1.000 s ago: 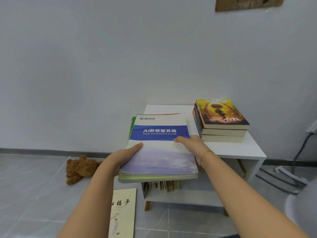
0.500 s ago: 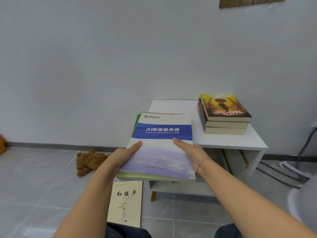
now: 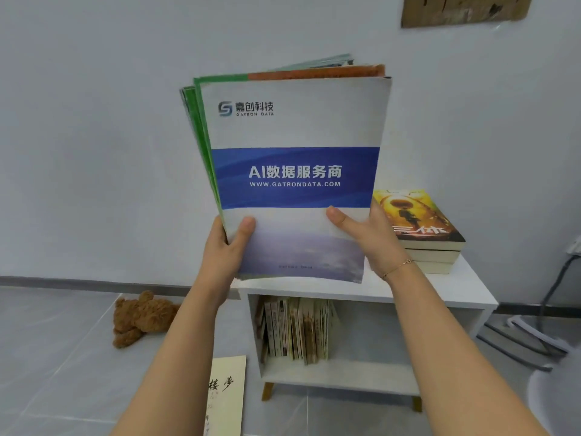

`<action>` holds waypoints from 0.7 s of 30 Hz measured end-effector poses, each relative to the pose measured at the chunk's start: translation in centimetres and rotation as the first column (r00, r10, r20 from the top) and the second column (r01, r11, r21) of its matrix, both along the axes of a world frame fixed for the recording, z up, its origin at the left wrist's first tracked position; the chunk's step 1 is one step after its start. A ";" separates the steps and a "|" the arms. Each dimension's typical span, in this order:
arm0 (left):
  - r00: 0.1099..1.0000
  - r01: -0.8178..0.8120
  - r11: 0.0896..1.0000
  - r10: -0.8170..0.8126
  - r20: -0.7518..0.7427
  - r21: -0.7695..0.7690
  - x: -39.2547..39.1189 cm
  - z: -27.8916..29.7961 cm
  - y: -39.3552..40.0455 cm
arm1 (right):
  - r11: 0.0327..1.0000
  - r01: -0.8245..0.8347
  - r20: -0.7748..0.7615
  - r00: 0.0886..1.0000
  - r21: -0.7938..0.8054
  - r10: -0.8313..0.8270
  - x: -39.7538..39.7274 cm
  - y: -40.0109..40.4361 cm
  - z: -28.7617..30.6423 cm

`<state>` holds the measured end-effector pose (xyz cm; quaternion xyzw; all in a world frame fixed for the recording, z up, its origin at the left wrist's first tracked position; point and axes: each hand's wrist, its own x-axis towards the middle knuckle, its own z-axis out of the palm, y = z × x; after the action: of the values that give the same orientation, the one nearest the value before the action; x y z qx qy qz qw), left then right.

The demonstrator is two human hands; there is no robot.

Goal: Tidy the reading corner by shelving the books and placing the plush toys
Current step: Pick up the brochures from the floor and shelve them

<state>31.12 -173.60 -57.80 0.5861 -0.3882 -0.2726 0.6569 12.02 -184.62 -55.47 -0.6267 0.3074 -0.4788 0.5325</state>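
Fingers of both hands (image 3: 224, 250) (image 3: 367, 237) clamp the booklet stack (image 3: 295, 177), upright, long axis vertical, cover facing the camera.

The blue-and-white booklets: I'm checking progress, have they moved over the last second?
Yes. The booklets went from lying flat at the white shelf's top to upright above it, held by both hands.

both hands (image 3: 224, 247) (image 3: 371, 237) raised, thumbs forward, seemingly gripping.
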 end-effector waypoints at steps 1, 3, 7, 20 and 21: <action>1.000 0.019 1.000 -0.019 -0.002 -0.001 0.0 -0.2 -0.4 | 1.000 0.006 -0.010 1.000 0.005 -0.006 -0.2 -0.4 -0.2; 0.997 0.072 0.997 -0.073 -0.022 -0.007 0.0 -0.4 -0.9 | 1.000 -0.006 -0.023 1.000 0.018 0.006 -0.5 -0.8 -0.8; 0.996 0.077 0.995 -0.080 -0.046 -0.069 -0.5 0.3 -1.5 | 1.000 -0.014 -0.001 1.000 0.027 0.014 -0.7 -0.7 -1.4; 1.000 0.010 1.000 -0.010 0.020 0.003 -1.2 0.6 -1.5 | 0.998 0.033 0.038 0.999 0.055 -0.035 -0.6 -0.1 -1.7; 1.000 -0.003 1.000 0.003 0.026 0.007 -1.3 0.3 -1.7 | 0.997 0.037 0.030 0.999 0.072 -0.040 -0.6 -0.2 -2.1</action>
<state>29.83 -175.27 -57.49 0.5924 -0.3948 -0.2654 0.6502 11.41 -184.81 -57.61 -0.5935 0.3277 -0.4876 0.5501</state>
